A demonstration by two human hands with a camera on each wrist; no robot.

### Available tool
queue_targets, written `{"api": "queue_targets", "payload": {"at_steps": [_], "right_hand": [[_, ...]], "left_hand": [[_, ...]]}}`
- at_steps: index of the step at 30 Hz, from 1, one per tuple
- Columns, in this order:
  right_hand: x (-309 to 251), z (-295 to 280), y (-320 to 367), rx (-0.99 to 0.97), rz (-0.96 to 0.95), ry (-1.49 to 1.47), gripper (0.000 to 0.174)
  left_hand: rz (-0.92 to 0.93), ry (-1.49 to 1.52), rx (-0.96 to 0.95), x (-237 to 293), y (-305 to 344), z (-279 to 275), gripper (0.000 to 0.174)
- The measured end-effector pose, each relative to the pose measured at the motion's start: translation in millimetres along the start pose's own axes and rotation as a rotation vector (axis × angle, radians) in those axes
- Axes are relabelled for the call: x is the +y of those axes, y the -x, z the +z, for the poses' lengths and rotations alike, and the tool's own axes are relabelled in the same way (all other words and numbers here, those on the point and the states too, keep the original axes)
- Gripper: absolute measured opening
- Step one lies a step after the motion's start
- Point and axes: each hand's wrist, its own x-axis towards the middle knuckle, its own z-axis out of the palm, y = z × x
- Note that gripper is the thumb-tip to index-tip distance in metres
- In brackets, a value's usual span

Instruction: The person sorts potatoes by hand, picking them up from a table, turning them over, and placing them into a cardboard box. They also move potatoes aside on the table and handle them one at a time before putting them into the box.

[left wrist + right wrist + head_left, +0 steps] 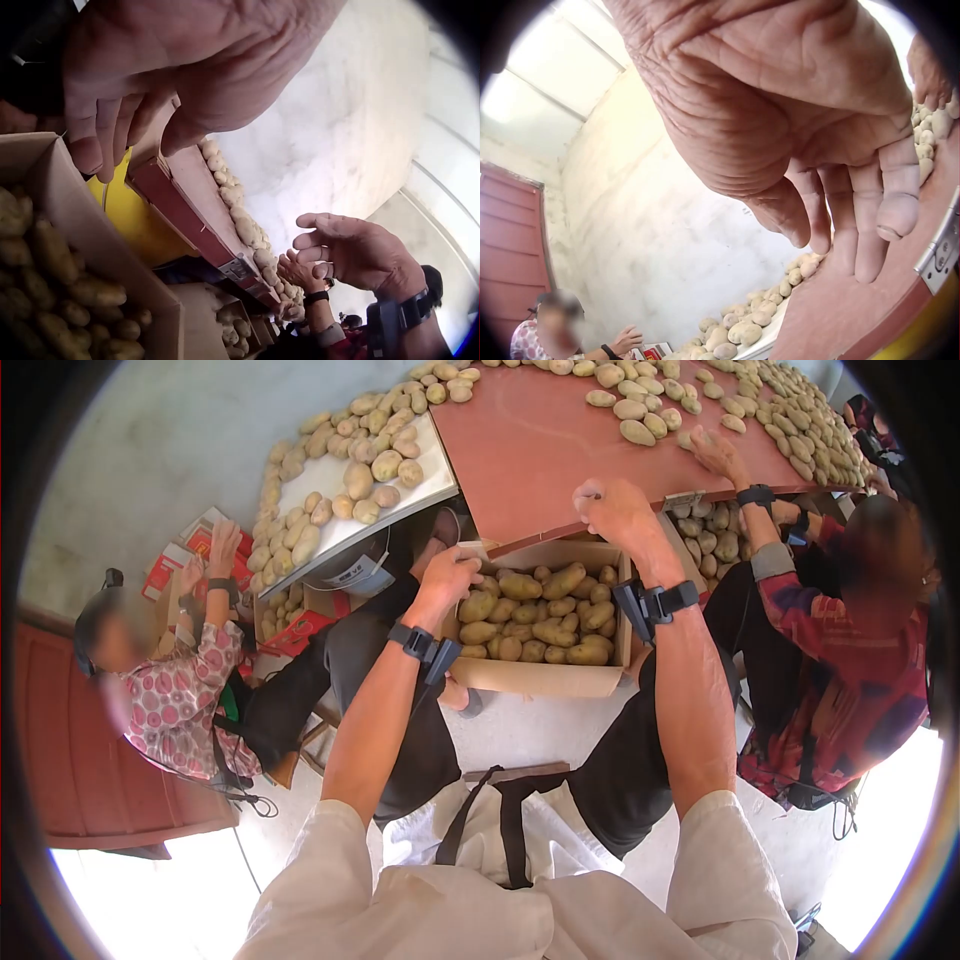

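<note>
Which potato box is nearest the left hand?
The central, brim-full cardboard box: the left hand is at its back corner; no other lies this close.

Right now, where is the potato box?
Head view, centre: the box sits just below the red table, with the left hand at its far-left corner and the right hand above its far-right.

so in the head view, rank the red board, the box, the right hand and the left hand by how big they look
1. red board, clearly the largest
2. box
3. right hand and left hand: they look about the same size, so I will not rank one over the other
</note>
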Motion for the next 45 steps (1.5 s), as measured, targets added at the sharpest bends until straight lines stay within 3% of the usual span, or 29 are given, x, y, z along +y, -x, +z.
{"api": "queue_targets", "payload": {"at_steps": [2, 4, 8, 10, 13, 16, 29, 40, 45], "right_hand": [[0, -2, 3, 0.003, -0.016, 0.000, 0.030], [1, -3, 5, 0.009, -0.032, 0.000, 0.030], [0, -5, 12, 0.026, -0.048, -0.007, 0.031], [-4, -7, 17, 0.029, -0.043, -0.007, 0.031], [-2, -8, 20, 0.005, -0.021, -0.051, 0.031], [4, -8, 21, 0.046, -0.126, -0.047, 0.030], [-4, -18, 28, 0.015, -0.081, -0.016, 0.031], [-5, -19, 25, -0.051, -0.055, 0.072, 0.032], [-3, -20, 28, -0.038, -0.062, 0.042, 0.031]], "left_hand": [[-0.043, 0.064, -0.012, 6, 1, 6, 0.042], [-0.142, 0.346, -0.026, 11, 2, 10, 0.047], [-0.155, 0.511, -0.104, 13, -9, 19, 0.048], [-0.229, 0.634, -0.065, 12, -17, 25, 0.044], [-0.198, 0.683, -0.086, 3, -24, 29, 0.036], [-0.200, 0.750, -0.055, 0, -26, 32, 0.027], [-0.213, 0.714, -0.020, 0, -27, 36, 0.026], [-0.295, 0.571, -0.021, 7, -24, 29, 0.040], [-0.254, 0.652, -0.033, -9, -16, 34, 0.043]]}}
